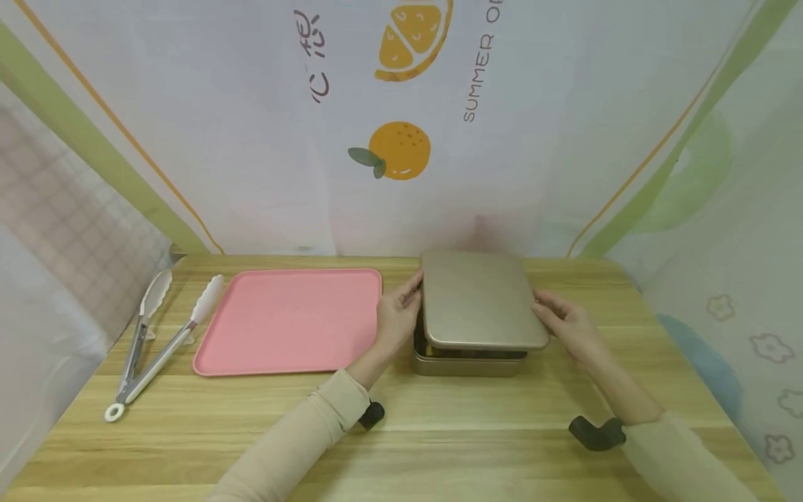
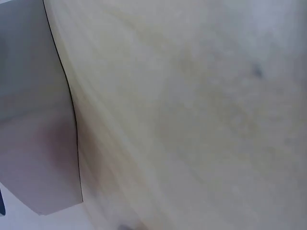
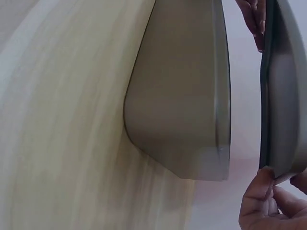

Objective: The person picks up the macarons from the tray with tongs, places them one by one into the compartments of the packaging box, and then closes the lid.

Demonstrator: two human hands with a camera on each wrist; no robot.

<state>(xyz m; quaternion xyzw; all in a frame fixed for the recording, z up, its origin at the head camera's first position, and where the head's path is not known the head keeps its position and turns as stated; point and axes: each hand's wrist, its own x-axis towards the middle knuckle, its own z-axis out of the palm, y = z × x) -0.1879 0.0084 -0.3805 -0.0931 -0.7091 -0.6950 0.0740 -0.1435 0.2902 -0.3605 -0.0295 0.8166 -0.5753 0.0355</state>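
Both hands hold a square, gold-coloured tin lid (image 1: pixel 483 300) by opposite sides, raised over its matching tin box (image 1: pixel 467 367). My left hand (image 1: pixel 396 319) grips the lid's left edge, and my right hand (image 1: pixel 572 328) pinches its right edge. A gap separates the lid (image 3: pixel 288 91) from the box wall (image 3: pixel 180 91) in the right wrist view, with fingers (image 3: pixel 261 196) on the lid's rim. The box stands on the wooden table, its inside mostly hidden under the lid. The left wrist view shows the box side (image 2: pixel 38 110) but no hand.
A pink tray (image 1: pixel 291 321) lies left of the box, close to the left forearm. Metal tongs with pale scalloped tips (image 1: pixel 153 345) lie spread at the table's left side. A white printed curtain (image 1: pixel 270 174) hangs behind the wooden table (image 1: pixel 439 446).
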